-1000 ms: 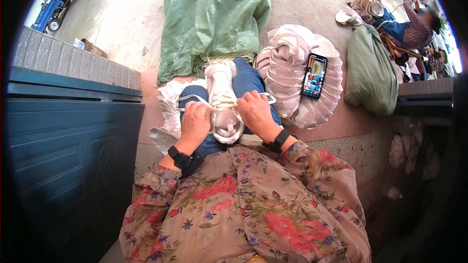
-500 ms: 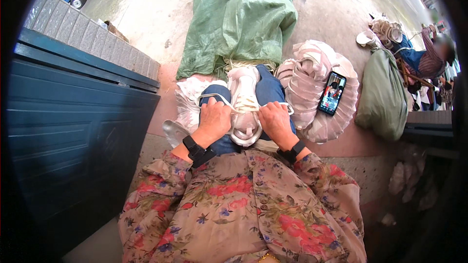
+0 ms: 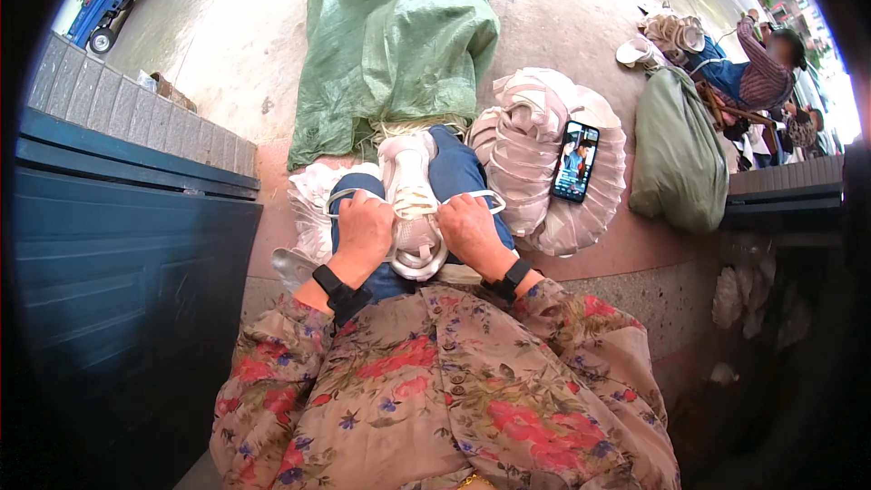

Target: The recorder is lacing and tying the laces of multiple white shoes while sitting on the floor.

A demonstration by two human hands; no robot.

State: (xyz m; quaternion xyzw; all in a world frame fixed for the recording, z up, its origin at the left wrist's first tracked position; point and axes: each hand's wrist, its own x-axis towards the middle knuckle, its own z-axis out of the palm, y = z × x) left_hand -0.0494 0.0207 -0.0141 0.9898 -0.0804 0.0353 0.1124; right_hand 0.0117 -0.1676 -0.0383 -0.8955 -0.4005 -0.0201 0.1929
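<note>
A pale pink and white sneaker [image 3: 408,168] rests between my knees, its toe pointing away or toward me, I cannot tell which. Cream shoelace [image 3: 496,203] runs out of it to both sides. My left hand [image 3: 365,229] is closed on the lace at the shoe's left side, and a loop of it stands out beyond the knuckles. On the other side my right hand [image 3: 469,225] grips the lace too, fingers curled in. Both hands are close against the shoe, at about the same height. The fingertips are hidden under the hands.
Ahead lies a large green woven sack [image 3: 395,45]. To the right, a phone [image 3: 575,161] with a lit screen lies on a coiled bundle of pale pink pieces [image 3: 526,136]. Beyond are an olive sack [image 3: 679,154] and a seated person [image 3: 767,73]. A dark blue door [image 3: 127,281] stands left.
The whole view has swung right, so the scene sits further left in the picture. Both hands keep hold of the lace on either side of the sneaker, with little other movement.
</note>
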